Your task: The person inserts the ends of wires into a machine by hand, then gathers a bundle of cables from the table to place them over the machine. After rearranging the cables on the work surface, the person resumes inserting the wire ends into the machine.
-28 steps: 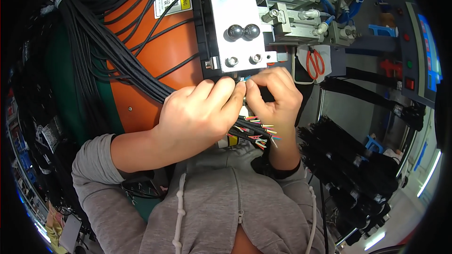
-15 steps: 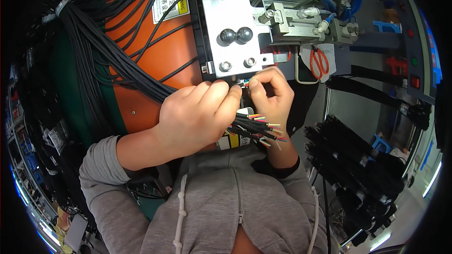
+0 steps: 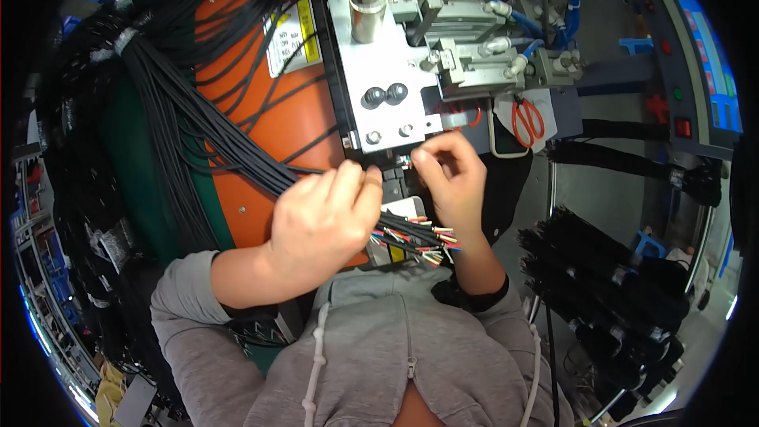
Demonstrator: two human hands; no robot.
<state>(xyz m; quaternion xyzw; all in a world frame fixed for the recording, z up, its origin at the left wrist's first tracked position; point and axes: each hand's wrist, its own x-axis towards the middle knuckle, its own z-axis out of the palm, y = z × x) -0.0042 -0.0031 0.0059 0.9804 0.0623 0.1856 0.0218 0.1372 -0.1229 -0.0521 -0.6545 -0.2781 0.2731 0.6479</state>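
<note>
My left hand (image 3: 324, 217) is closed around a bundle of black cables (image 3: 237, 154) that runs up and left over an orange machine body (image 3: 273, 130). The stripped, coloured wire ends (image 3: 423, 239) fan out to the right of that hand. My right hand (image 3: 447, 178) pinches one thin wire end between thumb and forefinger, just below the lower edge of a white metal machine plate (image 3: 375, 83). The two hands sit a little apart, with the wire ends between them.
Red-handled scissors (image 3: 528, 120) lie right of the plate. Pneumatic fittings with blue hoses (image 3: 506, 24) sit above. Piles of black cable bundles (image 3: 609, 285) lie at the right, and a control panel (image 3: 704, 71) stands at the far right. Dark cable racks (image 3: 87, 190) fill the left.
My hands have come apart: the left slid down and left along the bundle, exposing more coloured wire ends. The right hand stays under the plate's edge.
</note>
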